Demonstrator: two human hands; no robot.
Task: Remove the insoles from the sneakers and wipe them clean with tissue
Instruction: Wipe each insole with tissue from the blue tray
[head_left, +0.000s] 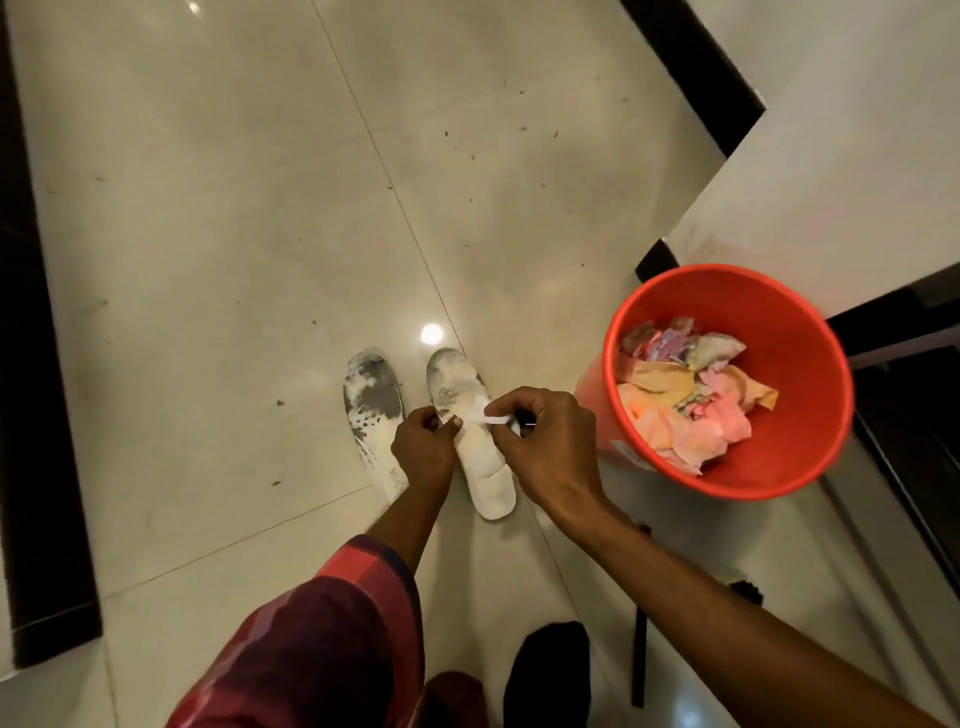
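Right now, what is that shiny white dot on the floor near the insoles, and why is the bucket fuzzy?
Head view: the white dot is lamp glare on the glossy floor, just beyond the held insole; a fainter one sits top left. Also head view: the orange bucket has a smeared right rim, probably lens-edge softness or motion.

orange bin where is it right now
In the head view the orange bin stands on the floor at right, just right of the right hand and the insole that hand is over.
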